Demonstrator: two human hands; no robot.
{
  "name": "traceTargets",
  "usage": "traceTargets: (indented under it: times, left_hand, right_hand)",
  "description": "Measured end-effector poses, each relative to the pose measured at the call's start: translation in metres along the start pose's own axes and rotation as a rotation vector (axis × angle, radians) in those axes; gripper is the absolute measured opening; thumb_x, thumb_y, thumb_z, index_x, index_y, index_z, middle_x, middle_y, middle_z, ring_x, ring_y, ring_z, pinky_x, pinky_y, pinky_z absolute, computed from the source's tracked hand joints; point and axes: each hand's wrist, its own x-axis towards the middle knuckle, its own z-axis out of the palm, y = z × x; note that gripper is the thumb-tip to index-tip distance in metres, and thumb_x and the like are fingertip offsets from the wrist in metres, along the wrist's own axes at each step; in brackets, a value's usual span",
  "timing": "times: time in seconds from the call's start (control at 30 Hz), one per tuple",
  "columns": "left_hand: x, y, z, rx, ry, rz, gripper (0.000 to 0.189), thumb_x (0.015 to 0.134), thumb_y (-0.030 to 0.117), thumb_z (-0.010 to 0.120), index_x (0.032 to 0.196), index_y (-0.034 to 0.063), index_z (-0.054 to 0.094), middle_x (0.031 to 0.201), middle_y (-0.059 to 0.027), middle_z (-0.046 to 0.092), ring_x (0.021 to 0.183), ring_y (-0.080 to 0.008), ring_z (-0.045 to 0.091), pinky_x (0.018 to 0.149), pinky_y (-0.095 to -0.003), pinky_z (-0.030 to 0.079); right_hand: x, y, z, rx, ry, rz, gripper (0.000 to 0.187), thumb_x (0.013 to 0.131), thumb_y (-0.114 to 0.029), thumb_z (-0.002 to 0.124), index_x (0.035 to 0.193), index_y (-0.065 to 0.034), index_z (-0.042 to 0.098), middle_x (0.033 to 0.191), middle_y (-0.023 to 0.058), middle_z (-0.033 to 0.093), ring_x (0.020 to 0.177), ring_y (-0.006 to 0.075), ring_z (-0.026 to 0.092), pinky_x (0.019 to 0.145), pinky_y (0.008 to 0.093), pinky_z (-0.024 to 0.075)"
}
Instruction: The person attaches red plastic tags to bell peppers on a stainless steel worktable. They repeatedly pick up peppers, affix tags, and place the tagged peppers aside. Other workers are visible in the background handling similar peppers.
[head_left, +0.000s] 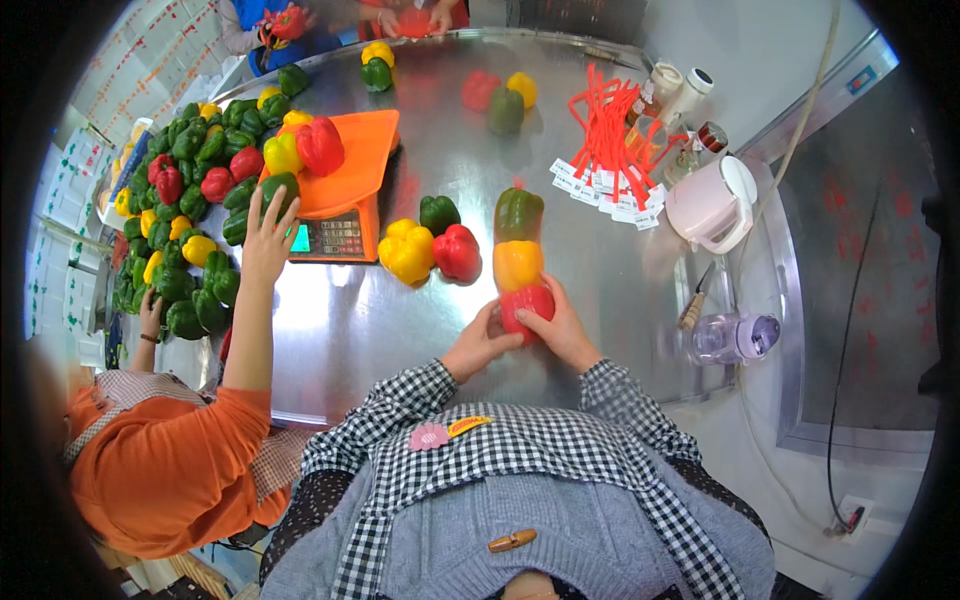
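Note:
Between both hands lies a red bell pepper (528, 309), the nearest of three in a line, apparently inside a reddish net sleeve. Beyond it come a yellow bell pepper (518, 265) and a green bell pepper (519, 215). My left hand (482, 341) holds the red pepper's left side; my right hand (560, 322) grips its right side, thumb on top. Left of the row sit a loose yellow pepper (406, 251), green pepper (439, 215) and red pepper (457, 253), touching one another.
An orange scale (352, 180) bears peppers; a co-worker's hand (268, 232) reaches beside it near a large pepper pile (191, 150). At right are red net strips with tags (611, 135), jars, a pitcher (709, 201), a wooden-handled knife (693, 309) and a bottle (724, 339). Two people stand across the metal table.

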Motion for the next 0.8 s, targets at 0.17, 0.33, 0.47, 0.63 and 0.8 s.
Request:
traceTargets:
  times: [0.17, 0.33, 0.47, 0.63, 0.8]
  left_hand:
    - [0.025, 0.019, -0.004, -0.090, 0.185, -0.022, 0.080, 0.093, 0.035, 0.066, 0.147, 0.0003, 0.020, 0.130, -0.0167, 0.055, 0.112, -0.0234, 0.061, 0.092, -0.0353, 0.052]
    - [0.047, 0.013, 0.000, -0.362, 0.072, -0.044, 0.048, 0.095, 0.037, 0.062, 0.126, 0.0025, 0.051, 0.106, -0.0089, 0.065, 0.096, -0.0188, 0.066, 0.079, -0.0361, 0.056]
    - [0.056, 0.006, 0.018, -0.430, 0.122, -0.005, 0.034, 0.095, 0.031, 0.062, 0.115, 0.0036, 0.058, 0.100, -0.0072, 0.066, 0.087, -0.0176, 0.066, 0.077, -0.0339, 0.055]
    - [0.063, 0.013, 0.020, -0.731, 0.136, -0.061, 0.035, 0.096, 0.031, 0.057, 0.115, 0.0022, 0.058, 0.102, -0.0096, 0.065, 0.089, -0.0208, 0.066, 0.078, -0.0361, 0.056]
    - [0.061, 0.017, 0.017, -0.900, 0.017, -0.066, 0.041, 0.093, 0.029, 0.064, 0.122, 0.0030, 0.053, 0.107, -0.0100, 0.064, 0.091, -0.0221, 0.066, 0.081, -0.0375, 0.056]
  right_hand:
    - [-0.029, -0.006, -0.026, 0.064, -0.138, 0.121, 0.067, 0.084, -0.022, 0.074, 0.138, -0.0004, 0.040, 0.130, 0.0160, 0.054, 0.118, 0.0215, 0.055, 0.100, 0.0357, 0.0460]
    - [-0.081, -0.034, -0.037, 0.105, -0.173, 0.194, 0.064, 0.083, -0.024, 0.074, 0.135, -0.0006, 0.044, 0.127, 0.0143, 0.056, 0.117, 0.0222, 0.056, 0.100, 0.0357, 0.0454]
    - [-0.107, -0.042, -0.028, -0.298, -0.149, 0.144, 0.074, 0.076, -0.031, 0.080, 0.135, -0.0035, 0.045, 0.132, 0.0177, 0.052, 0.120, 0.0270, 0.053, 0.103, 0.0395, 0.0429]
    - [-0.110, -0.040, -0.012, -0.325, -0.053, 0.109, 0.093, 0.073, -0.030, 0.083, 0.145, -0.0034, 0.032, 0.140, 0.0207, 0.045, 0.126, 0.0307, 0.050, 0.105, 0.0434, 0.0410]
    - [-0.100, -0.045, -0.006, 0.261, -0.066, 0.258, 0.093, 0.081, -0.022, 0.076, 0.151, -0.0024, 0.018, 0.140, 0.0202, 0.045, 0.127, 0.0301, 0.050, 0.106, 0.0425, 0.0421]
